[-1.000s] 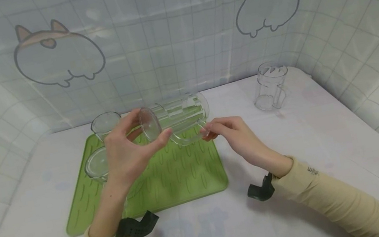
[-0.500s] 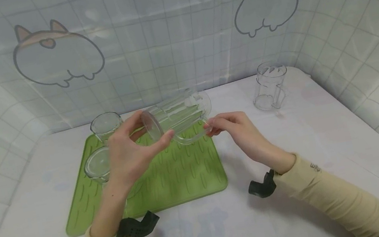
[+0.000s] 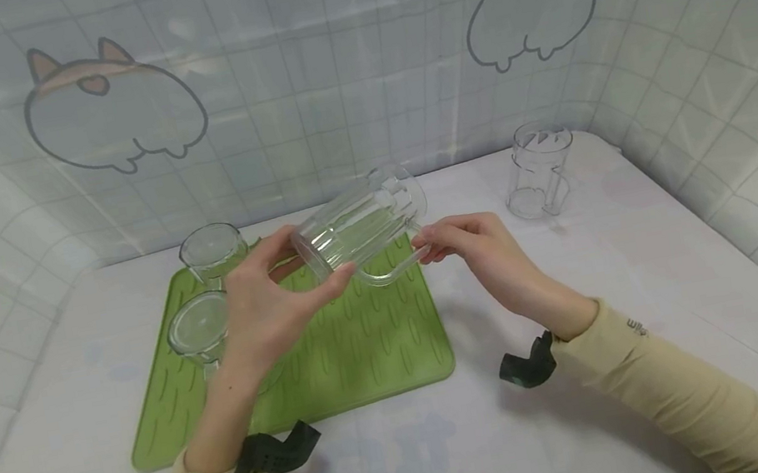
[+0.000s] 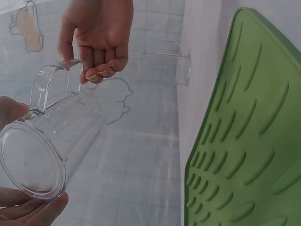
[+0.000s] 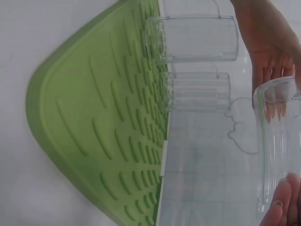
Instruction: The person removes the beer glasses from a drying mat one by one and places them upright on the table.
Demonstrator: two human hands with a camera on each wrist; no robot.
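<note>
A clear glass mug (image 3: 365, 226) is tilted in the air above the green drying mat (image 3: 361, 349), its mouth up to the right and its base down to the left. My left hand (image 3: 264, 299) grips it round the base, thumb on the near side and fingers behind. With thumb and fingertips my right hand (image 3: 465, 247) pinches the far end of the handle, near the rim. In the left wrist view the round base of the mug (image 4: 33, 160) faces the camera, and the right hand (image 4: 96, 42) shows at the handle.
Two glass mugs stand upside down on the mat's left side, a rear one (image 3: 213, 253) and a front one (image 3: 200, 327) partly behind my left arm. Another glass mug (image 3: 538, 170) stands upright at the back right of the white table. A tiled-pattern curtain (image 3: 334, 67) closes off the back.
The held mug has tilted further, its mouth end rising and swinging slightly right. Both hands have shifted a little right, the right hand also upward. The other mugs stay put.
</note>
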